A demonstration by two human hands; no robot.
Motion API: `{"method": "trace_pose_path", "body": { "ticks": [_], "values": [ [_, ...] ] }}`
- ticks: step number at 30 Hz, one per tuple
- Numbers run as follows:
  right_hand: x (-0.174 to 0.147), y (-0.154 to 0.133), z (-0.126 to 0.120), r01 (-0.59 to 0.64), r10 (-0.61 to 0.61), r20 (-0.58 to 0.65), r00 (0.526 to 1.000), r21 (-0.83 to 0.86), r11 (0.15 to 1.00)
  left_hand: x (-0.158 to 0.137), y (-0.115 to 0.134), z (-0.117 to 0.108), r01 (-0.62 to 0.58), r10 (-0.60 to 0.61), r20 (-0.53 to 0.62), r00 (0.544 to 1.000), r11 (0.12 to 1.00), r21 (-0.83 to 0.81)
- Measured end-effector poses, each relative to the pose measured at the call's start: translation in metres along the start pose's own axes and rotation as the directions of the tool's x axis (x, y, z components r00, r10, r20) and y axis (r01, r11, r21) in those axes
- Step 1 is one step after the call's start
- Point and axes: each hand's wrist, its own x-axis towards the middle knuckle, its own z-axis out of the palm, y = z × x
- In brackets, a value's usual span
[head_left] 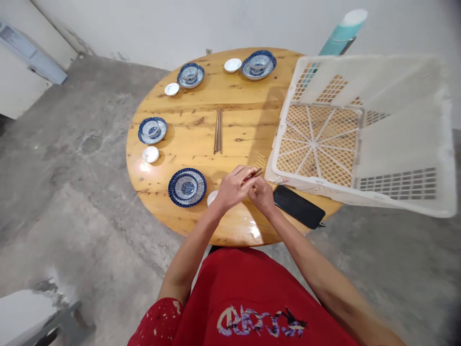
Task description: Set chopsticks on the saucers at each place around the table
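Note:
My left hand (233, 188) is closed around some brown chopsticks (257, 172), whose ends stick out past the fingers. Right beside it, my right hand (262, 195) is curled with its fingers against the same chopsticks; most of their length is hidden. Several more chopsticks (218, 132) lie together on the wooden table (187, 129) beyond my hands. A small white dish (212, 197) is partly covered by my left wrist. To its left sits a blue-patterned bowl (186, 186) on a matching plate (196, 196).
A large white plastic basket (317, 185) rests over the table's right side. A black phone (298, 206) lies in front of it. Around the far and left edge are more plates with bowls (152, 130) and white dishes (233, 65). A turquoise cylinder (340, 36) stands behind the basket.

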Motion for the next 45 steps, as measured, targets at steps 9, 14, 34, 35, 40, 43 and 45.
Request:
{"method": "trace_pose_path", "body": {
  "ticks": [9, 14, 34, 35, 40, 43, 45],
  "values": [
    [0.005, -0.02, -0.024, -0.045, 0.03, 0.205, 0.978, 0.072, 0.996, 0.004, 0.004, -0.015, 0.035, -0.047, -0.071, 0.996, 0.986, -0.163],
    [0.001, -0.048, -0.043, -0.132, 0.084, 0.294, 0.952, 0.148, 0.98, 0.011, 0.009, -0.035, 0.169, -0.175, -0.004, 0.984, 0.954, -0.249],
    [-0.064, -0.088, 0.013, -0.882, 0.511, 0.723, 0.466, 0.43, 0.196, -0.203, 0.036, 0.02, 0.767, -0.84, 0.263, 0.474, 0.247, -0.592],
    [-0.063, -0.087, 0.015, -0.882, 0.496, 0.732, 0.467, 0.424, 0.205, -0.204, 0.036, 0.022, 0.75, -0.853, 0.23, 0.468, 0.246, -0.615],
    [-0.035, -0.069, 0.023, -0.859, 0.479, 0.714, 0.511, 0.454, 0.239, -0.204, 0.032, 0.021, 0.717, -0.886, 0.18, 0.428, 0.211, -0.664],
    [-0.006, -0.051, 0.031, -0.834, 0.518, 0.658, 0.546, 0.483, 0.267, -0.207, 0.027, 0.018, 0.717, -0.892, 0.179, 0.416, 0.2, -0.668],
    [0.013, -0.04, 0.037, -0.827, 0.561, 0.616, 0.553, 0.484, 0.285, -0.208, 0.024, 0.017, 0.726, -0.896, 0.185, 0.404, 0.192, -0.66]
  ]
}}
